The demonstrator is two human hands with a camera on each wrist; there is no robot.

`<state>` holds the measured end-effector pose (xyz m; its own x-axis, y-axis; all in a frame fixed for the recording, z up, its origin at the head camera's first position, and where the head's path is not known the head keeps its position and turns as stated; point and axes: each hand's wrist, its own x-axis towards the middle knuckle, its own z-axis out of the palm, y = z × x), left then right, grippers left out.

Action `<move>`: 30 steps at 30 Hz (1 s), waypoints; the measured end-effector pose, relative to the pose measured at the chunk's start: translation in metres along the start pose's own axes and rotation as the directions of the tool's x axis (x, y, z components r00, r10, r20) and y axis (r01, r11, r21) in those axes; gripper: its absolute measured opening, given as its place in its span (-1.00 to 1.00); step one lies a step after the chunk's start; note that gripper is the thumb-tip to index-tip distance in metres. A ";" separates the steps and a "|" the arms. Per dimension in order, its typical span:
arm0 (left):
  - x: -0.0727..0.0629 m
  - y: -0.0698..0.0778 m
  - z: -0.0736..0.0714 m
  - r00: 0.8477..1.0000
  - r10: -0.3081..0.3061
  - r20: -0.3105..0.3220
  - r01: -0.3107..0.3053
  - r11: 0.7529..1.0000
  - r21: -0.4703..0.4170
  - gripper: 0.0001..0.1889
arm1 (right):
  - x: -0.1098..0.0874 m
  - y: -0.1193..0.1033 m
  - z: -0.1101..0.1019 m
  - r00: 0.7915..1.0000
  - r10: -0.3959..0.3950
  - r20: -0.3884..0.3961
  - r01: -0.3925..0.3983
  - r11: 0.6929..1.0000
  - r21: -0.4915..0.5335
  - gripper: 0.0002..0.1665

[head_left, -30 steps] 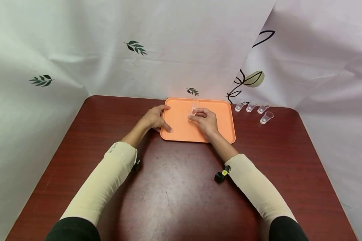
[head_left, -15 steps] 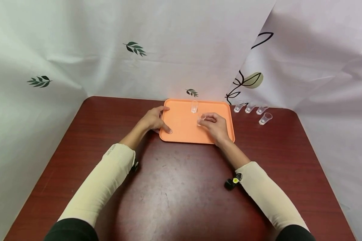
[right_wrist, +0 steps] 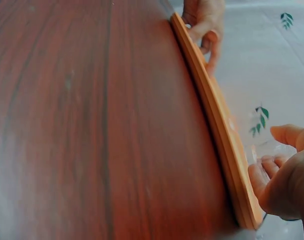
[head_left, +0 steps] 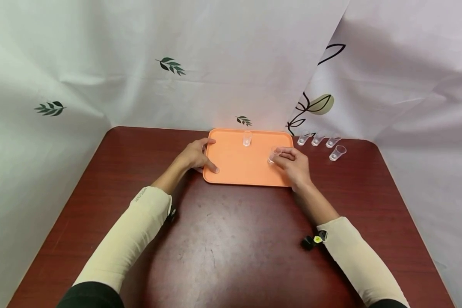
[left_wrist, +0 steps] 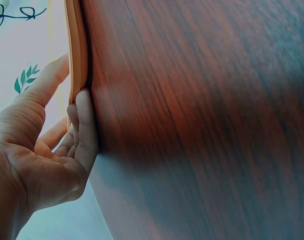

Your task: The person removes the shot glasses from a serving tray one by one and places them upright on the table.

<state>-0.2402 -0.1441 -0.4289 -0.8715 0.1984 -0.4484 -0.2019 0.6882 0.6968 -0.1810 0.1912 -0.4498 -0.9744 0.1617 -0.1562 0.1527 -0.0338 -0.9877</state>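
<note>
An orange tray lies at the far edge of the table. My left hand grips its left end, thumb over the rim; in the left wrist view several fingers are at the tray's side and underside. Between the thumb and fingers of my right hand is a small clear plastic cup, over the tray's right part. Fingers partly cover that cup. A second clear cup stands on the tray near the back middle. The right wrist view shows my right hand beside the tray's near right corner.
Several more clear cups stand on the dark red wooden table, just right of the tray. A white sheet with leaf prints hangs close behind the tray and around the table's sides.
My right hand has moved right across the tray with the cup, away from the cup standing at the back middle. My left hand keeps its grip on the tray's left end.
</note>
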 end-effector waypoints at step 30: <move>-0.002 0.001 0.000 1.000 0.009 -0.006 -0.009 1.000 0.018 0.22 | 0.018 0.006 -0.073 0.959 -0.003 -0.282 0.042 0.990 0.133 -0.53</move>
<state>-0.2386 -0.1437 -0.4278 -0.8761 0.2000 -0.4387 -0.1862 0.6990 0.6905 -0.1852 0.2654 -0.4596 -0.8888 0.4335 -0.1490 0.0880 -0.1577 -0.9836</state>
